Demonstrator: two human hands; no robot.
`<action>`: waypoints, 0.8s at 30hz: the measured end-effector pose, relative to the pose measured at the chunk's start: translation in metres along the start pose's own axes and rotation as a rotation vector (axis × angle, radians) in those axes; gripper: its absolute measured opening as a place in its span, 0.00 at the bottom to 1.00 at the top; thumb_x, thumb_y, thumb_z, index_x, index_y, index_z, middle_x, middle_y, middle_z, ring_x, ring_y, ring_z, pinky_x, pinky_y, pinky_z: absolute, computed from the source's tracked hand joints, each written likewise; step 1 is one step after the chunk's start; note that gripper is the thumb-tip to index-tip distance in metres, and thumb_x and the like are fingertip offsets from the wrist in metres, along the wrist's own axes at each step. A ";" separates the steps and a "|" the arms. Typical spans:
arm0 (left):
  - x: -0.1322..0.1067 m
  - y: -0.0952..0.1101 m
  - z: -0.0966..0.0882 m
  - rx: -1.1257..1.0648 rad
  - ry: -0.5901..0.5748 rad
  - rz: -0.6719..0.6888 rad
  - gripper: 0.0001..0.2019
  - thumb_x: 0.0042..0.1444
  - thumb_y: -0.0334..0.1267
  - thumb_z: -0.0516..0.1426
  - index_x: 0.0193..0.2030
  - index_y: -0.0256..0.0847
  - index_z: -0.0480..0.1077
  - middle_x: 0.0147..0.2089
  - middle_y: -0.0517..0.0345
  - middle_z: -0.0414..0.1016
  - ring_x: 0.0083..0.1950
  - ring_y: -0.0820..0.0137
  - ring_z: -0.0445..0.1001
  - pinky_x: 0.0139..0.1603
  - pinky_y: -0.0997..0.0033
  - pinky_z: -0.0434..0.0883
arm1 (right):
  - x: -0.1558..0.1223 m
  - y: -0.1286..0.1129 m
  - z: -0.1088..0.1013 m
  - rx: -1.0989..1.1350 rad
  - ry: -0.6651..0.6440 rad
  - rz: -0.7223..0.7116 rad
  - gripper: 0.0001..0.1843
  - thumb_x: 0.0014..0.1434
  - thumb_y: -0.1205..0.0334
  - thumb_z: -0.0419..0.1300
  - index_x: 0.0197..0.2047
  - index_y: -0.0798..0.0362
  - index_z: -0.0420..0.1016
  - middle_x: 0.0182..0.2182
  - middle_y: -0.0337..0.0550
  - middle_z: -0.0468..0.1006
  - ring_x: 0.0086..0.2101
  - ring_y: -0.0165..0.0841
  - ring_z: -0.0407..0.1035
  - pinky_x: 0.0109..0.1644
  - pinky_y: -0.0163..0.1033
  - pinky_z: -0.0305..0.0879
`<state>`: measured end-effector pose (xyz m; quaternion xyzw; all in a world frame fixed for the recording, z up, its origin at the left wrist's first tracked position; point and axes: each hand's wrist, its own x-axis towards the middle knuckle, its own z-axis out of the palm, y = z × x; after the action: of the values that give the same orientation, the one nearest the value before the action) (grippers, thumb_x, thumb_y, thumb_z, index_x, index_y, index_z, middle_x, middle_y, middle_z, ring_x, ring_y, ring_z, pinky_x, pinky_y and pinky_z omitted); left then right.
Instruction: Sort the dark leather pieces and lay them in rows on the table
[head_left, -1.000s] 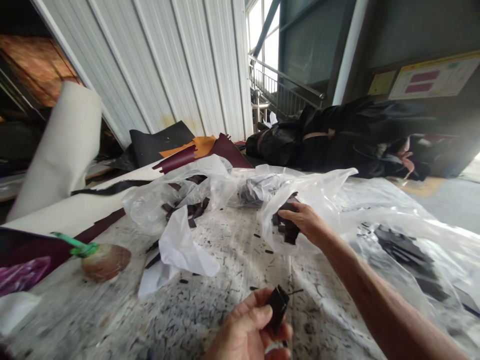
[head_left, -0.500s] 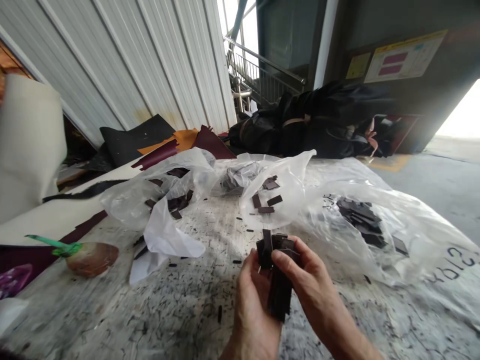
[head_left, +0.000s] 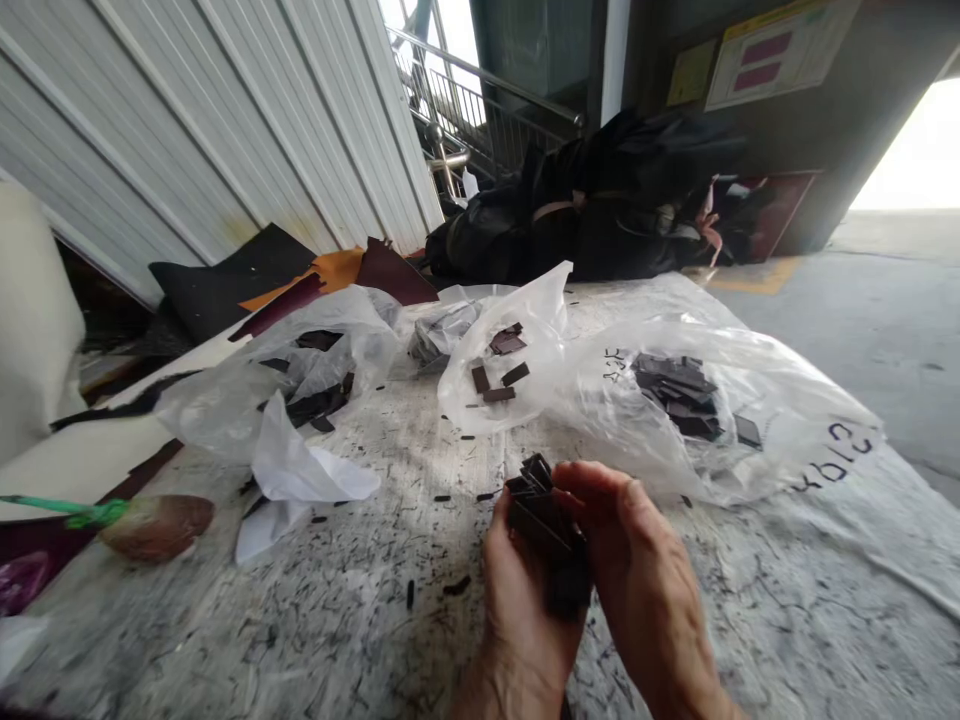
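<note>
"Several things are lying on the surface (head_left: pixel 352 610). What are you seeing at the far left?"

"A brown rounded lump (head_left: pixel 156 528) is resting there, with a green strip (head_left: pixel 75 512) sticking out of it. Next, crumpled white paper (head_left: pixel 300 470) is lying against a clear plastic bag (head_left: pixel 225 410) that is holding dark pieces."

"And the hands?"

"The left hand (head_left: pixel 525 600) is cupping a stack of dark leather strips (head_left: pixel 544 525) from below, and the right hand (head_left: pixel 645 570) is pressing against it from the side. Both grips are closed on the stack, above the surface."

"What's further right?"

"A smaller clear bag (head_left: pixel 495 370) is holding a few strips, and a larger clear bag (head_left: pixel 660 410) is holding a dark pile (head_left: pixel 679 395)."

"Any writing?"

"Handwritten marks (head_left: pixel 832 455) are showing upside down on the larger bag, but I can't read them. A wall notice (head_left: pixel 780 55) is carrying red bars, and its text is too small to read."
</note>
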<state>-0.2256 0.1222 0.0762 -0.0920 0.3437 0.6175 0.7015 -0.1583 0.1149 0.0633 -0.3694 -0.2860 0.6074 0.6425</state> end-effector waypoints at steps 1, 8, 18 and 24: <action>0.001 -0.002 -0.001 -0.011 0.002 0.010 0.16 0.62 0.41 0.48 0.33 0.34 0.73 0.32 0.50 0.77 0.33 0.68 0.76 0.36 0.70 0.73 | 0.003 0.001 -0.002 0.137 0.042 0.022 0.19 0.62 0.46 0.51 0.39 0.48 0.77 0.40 0.41 0.79 0.43 0.35 0.72 0.51 0.43 0.66; 0.007 -0.001 -0.010 -0.054 -0.054 -0.047 0.15 0.61 0.41 0.50 0.39 0.34 0.75 0.41 0.46 0.78 0.43 0.61 0.77 0.44 0.61 0.73 | 0.006 -0.007 -0.025 0.067 0.077 -0.046 0.13 0.62 0.52 0.53 0.34 0.46 0.77 0.32 0.37 0.78 0.35 0.29 0.73 0.40 0.35 0.70; 0.013 -0.001 -0.025 0.040 -0.115 -0.172 0.22 0.60 0.49 0.50 0.46 0.32 0.74 0.45 0.43 0.78 0.40 0.60 0.78 0.47 0.60 0.72 | -0.011 -0.003 -0.036 -1.151 -0.273 -0.830 0.10 0.59 0.67 0.55 0.42 0.55 0.76 0.31 0.49 0.75 0.29 0.34 0.69 0.28 0.38 0.72; 0.013 0.002 -0.020 -0.045 -0.044 -0.094 0.18 0.61 0.45 0.50 0.43 0.32 0.74 0.42 0.49 0.79 0.45 0.62 0.77 0.49 0.63 0.71 | -0.015 -0.003 -0.036 -1.122 -0.316 -0.905 0.08 0.58 0.69 0.56 0.39 0.53 0.75 0.35 0.48 0.78 0.33 0.35 0.70 0.31 0.38 0.73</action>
<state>-0.2349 0.1224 0.0538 -0.1101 0.3097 0.5933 0.7348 -0.1284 0.0951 0.0466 -0.3962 -0.7673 0.0912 0.4959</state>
